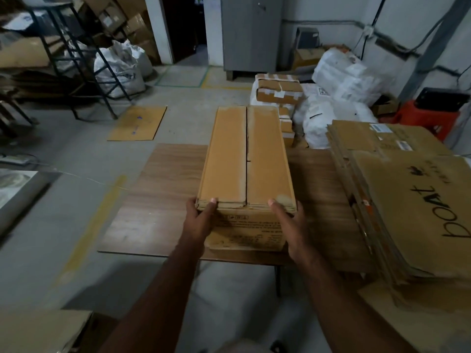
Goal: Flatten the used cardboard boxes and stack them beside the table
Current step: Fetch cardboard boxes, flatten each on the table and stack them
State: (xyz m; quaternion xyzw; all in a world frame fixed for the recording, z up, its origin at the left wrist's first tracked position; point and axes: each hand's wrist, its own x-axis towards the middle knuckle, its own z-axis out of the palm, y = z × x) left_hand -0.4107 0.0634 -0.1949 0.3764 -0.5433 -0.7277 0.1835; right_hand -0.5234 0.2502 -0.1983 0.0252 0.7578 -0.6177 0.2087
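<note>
At the bottom centre of the frame, both hands grip the near end of a tall brown cardboard box (pixel 246 169): the left hand (pixel 200 221) and right hand (pixel 291 222) each curl a thumb over its top edge. The box stands on a wood-grain counter (pixel 158 200), flaps closed. At right lies a stack of flattened brown cardboard (pixel 397 200); farther back, taped parcels (pixel 279 91).

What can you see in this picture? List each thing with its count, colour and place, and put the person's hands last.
box: one, brown, upright on the table, top flaps closed
table: one, wood-brown, centre
flattened boxes: one stack, brown, table's right side
cardboard sheet: one, brown, floor at left
taped boxes: several, brown, behind the table
sacks: several, white, back left and right
cabinet: one, grey, back wall
left hand: gripping box's near left corner
right hand: gripping near right corner
</note>
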